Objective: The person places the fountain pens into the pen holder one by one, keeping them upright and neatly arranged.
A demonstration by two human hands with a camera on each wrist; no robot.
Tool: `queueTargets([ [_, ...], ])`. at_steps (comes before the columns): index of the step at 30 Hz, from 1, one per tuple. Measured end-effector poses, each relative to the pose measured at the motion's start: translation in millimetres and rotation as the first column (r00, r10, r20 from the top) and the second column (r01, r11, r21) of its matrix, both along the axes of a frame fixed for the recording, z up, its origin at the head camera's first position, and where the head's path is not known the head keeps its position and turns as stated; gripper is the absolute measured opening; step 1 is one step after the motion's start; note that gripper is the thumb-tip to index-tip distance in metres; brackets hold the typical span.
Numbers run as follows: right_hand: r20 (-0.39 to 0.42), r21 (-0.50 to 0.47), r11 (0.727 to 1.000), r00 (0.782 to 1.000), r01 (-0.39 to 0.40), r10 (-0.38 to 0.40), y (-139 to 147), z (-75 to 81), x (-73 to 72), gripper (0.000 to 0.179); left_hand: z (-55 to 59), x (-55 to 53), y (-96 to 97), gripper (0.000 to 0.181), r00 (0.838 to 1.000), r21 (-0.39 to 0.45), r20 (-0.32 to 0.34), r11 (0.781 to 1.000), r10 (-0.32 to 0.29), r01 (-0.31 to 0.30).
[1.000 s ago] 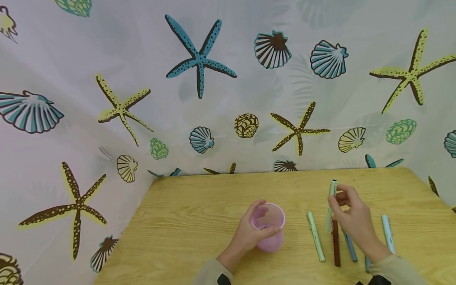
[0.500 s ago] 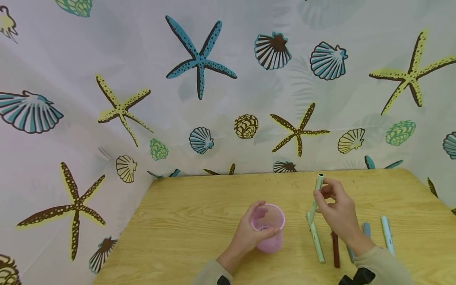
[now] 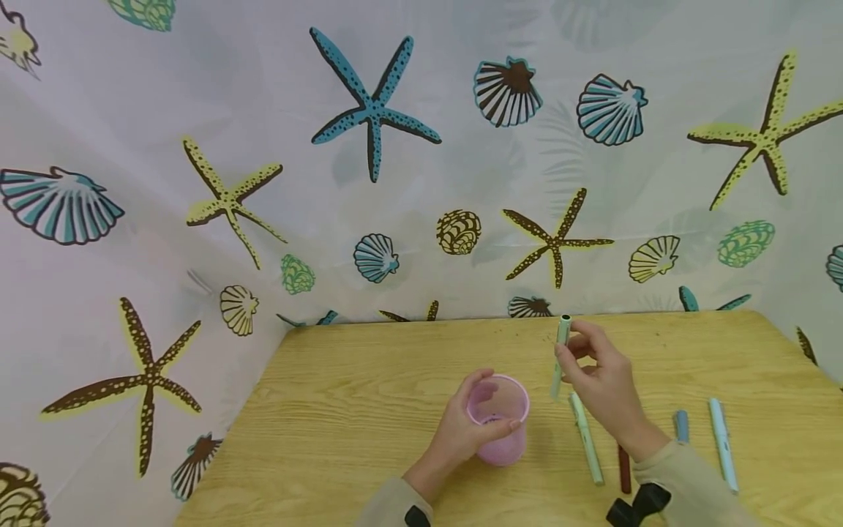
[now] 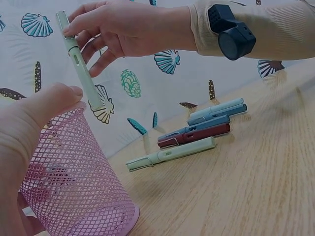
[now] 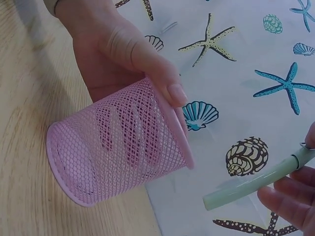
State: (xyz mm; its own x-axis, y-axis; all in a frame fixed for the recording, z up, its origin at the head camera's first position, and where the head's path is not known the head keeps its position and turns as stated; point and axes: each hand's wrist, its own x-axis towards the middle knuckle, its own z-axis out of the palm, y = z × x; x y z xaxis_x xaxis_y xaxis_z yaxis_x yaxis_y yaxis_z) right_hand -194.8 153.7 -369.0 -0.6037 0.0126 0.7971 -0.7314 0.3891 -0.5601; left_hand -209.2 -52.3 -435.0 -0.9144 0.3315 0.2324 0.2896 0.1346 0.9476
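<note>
A pink mesh pen cup (image 3: 503,448) stands on the wooden table, my left hand (image 3: 457,424) gripping it around its upper side with the thumb at the rim. Through the mesh in the right wrist view, the fingers show behind the cup (image 5: 123,142). My right hand (image 3: 602,377) pinches a light green pen (image 3: 562,348) near its upper end. This pen hangs slanted above the table, just right of the cup; in the left wrist view its lower end (image 4: 94,101) appears close to the cup's rim.
Right of the cup lie a second light green pen (image 3: 587,446), a dark red pen (image 3: 624,468) and a light blue pen (image 3: 723,443). Blue pens (image 4: 197,128) lie among them, partly hidden by my right arm in the head view. A shell-and-starfish curtain (image 3: 421,161) borders the table (image 3: 342,395).
My right hand has carried the light green pen leftward, from over the pens on the table toward the cup. The left hand and the cup have stayed in place.
</note>
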Motion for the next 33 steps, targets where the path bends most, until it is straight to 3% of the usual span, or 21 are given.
queueTargets([
  [8, -0.017, -0.024, 0.996, 0.996, -0.089, 0.089, -13, 3.9, -8.4, 0.032, 0.6, -1.5, 0.5, 0.077, 1.0, 0.015, 0.013, 1.0, -0.016, 0.016],
  [21, -0.034, -0.03, 0.993, 0.993, -0.114, 0.113, -32, 2.7, -15.0, 0.034, 0.8, -4.7, 0.0, 0.077, 0.999, 0.018, 0.029, 0.999, -0.027, 0.026],
  [29, 0.017, 0.022, 0.996, 0.996, -0.082, 0.082, -38, -18.3, -15.4, 0.035, -26.1, -17.0, -0.8, 0.078, 1.0, 0.023, 0.022, 1.0, -0.02, 0.02],
  [33, 0.035, 0.049, 0.997, 0.998, -0.052, 0.05, -34, -40.3, -24.2, 0.037, -30.5, -17.7, -1.5, 0.077, 0.999, 0.02, 0.028, 1.0, -0.022, 0.022],
])
